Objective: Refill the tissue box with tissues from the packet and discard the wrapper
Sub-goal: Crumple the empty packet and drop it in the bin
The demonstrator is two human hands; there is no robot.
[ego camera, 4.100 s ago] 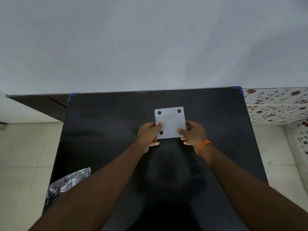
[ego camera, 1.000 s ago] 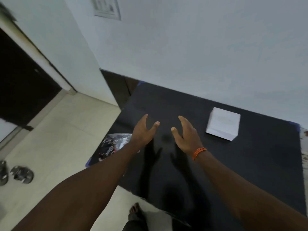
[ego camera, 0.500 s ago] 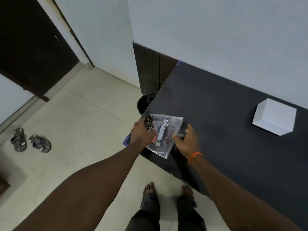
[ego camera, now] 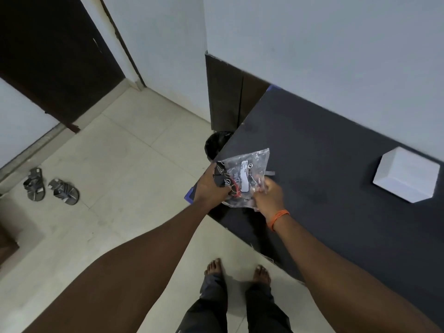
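Note:
A clear, crinkled plastic wrapper (ego camera: 249, 173) with a white label and dark print is held over the near left corner of the black table (ego camera: 324, 164). My left hand (ego camera: 211, 186) grips its left edge. My right hand (ego camera: 270, 195), with an orange band at the wrist, pinches its lower right part. The white tissue box (ego camera: 406, 174) stands on the table well to the right, apart from both hands.
A black bin (ego camera: 216, 143) sits on the floor, partly hidden under the table's left edge just beyond the wrapper. A pair of sandals (ego camera: 50, 188) lies on the tiled floor at left. A dark doorway is at top left. My bare feet (ego camera: 237, 272) stand below.
I turned left from the tissue box to the table's corner. Both hands, empty a second ago, took hold of the wrapper and now hold it slightly higher.

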